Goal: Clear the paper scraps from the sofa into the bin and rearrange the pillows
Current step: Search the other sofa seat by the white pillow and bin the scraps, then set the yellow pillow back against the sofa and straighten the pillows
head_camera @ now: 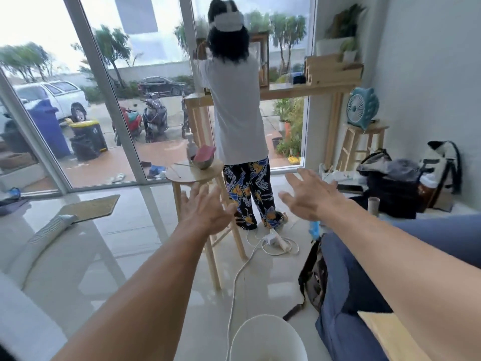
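Observation:
Both my arms reach forward over the floor. My left hand (204, 209) is held out with fingers spread and holds nothing. My right hand (309, 194) is also spread and empty, above the end of the blue sofa (346, 290). The sofa runs along the lower right. A tan pillow corner (382, 332) shows on it at the bottom right. A white bin (265, 337) stands on the floor at the bottom centre, between my arms. No paper scraps are visible in this view.
A wooden stool (195, 175) with a metal bowl stands ahead. Behind it a person (236, 113) in a white shirt faces the window. A white cable and power strip (276, 241) lie on the floor. A black bag (312, 277) leans against the sofa's end. More bags (406, 183) sit far right.

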`<state>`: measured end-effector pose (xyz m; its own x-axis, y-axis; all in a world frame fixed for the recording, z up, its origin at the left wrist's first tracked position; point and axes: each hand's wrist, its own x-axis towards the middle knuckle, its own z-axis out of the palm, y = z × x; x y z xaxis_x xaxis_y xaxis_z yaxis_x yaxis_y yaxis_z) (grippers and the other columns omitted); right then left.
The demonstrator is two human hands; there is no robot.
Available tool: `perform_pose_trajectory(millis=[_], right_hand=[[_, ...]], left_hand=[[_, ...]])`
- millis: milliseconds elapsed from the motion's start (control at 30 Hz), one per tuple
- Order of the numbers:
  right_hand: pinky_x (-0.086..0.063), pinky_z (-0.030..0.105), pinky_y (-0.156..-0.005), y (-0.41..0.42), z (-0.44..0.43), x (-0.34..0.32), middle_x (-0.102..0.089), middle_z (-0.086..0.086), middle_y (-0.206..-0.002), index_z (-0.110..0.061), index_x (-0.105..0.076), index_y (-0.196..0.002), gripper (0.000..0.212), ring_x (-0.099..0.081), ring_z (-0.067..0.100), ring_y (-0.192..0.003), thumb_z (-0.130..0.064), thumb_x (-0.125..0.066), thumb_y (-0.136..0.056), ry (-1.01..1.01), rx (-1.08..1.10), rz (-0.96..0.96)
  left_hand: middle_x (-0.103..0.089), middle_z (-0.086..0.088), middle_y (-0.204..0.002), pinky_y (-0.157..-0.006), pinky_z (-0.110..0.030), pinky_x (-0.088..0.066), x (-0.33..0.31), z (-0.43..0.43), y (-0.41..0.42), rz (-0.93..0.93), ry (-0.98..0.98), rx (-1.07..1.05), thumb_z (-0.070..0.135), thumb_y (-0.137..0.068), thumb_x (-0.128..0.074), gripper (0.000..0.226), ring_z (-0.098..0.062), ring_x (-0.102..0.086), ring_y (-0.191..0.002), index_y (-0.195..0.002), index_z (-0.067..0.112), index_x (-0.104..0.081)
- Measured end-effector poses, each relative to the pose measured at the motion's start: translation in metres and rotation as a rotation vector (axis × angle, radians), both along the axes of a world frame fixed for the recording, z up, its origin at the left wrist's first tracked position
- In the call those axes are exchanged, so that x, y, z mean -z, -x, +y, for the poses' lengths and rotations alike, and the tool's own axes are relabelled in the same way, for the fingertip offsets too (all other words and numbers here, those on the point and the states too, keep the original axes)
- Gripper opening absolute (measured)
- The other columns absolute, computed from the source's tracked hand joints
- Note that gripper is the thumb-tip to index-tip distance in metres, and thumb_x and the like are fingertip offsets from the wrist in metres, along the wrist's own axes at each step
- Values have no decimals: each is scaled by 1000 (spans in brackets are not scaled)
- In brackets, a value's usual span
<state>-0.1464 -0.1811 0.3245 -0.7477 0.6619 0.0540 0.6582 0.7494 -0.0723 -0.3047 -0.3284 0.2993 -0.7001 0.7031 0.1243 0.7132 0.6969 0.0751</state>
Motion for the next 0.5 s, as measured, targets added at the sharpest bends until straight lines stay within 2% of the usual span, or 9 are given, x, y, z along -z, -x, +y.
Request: perform_pose_trajectory(millis=[267,367,500], right_hand=[[-7,65,-113,-8,14,-164,-3,3,-162,-27,-8,-155,65,-7,29,-148,-54,-27,-99,-16,-40,52],[-13,67,-112,-22,21,-193,-6,3,-161,-29,-15,-153,61,-10,31,-147,-54,-28,-98,-36,-53,85],[-16,66,-112,-48,37,-210,-11,4,-160,-29,-14,-153,62,-14,30,-147,-54,-29,-98,-51,-3,122]], left_hand=[[-16,-9,-161,-118,-54,-8,-168,9,-14,32,-24,-14,61,-93,-39,73,-28,-9,-149,-153,22,-20],[-20,-8,-160,-118,-54,-9,-198,16,-22,70,-41,-3,61,-93,-39,74,-27,-12,-148,-153,22,-20],[-20,-9,-160,-118,-55,-9,-221,37,-36,88,-46,54,60,-94,-38,72,-28,-12,-148,-153,24,-19]])
